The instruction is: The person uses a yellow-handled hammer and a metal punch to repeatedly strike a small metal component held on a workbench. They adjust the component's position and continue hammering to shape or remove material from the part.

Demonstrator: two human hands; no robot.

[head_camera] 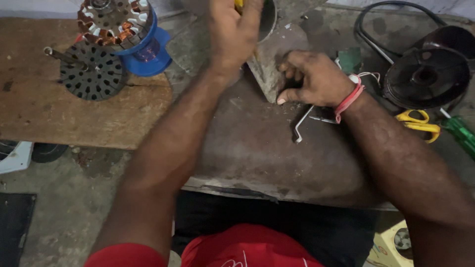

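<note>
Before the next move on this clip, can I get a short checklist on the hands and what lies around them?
1. Left hand has a firm grip on the yellow-handled tool: cannot tell, mostly out of frame.
2. Right hand steadies the grey metal piece: ok, fingers on its edge.
3. Bent metal key clear of the hands: ok, lies loose by the right wrist.
4. Yellow scissors out of the way: ok, right of the forearm.
5. Stator with copper windings parked safely: ok, on the wooden board.

Wound stator [115,22] on blue stand [146,54], perforated rotor disc [92,72], yellow-handled scissors [419,123], black fan housing [426,77]
</note>
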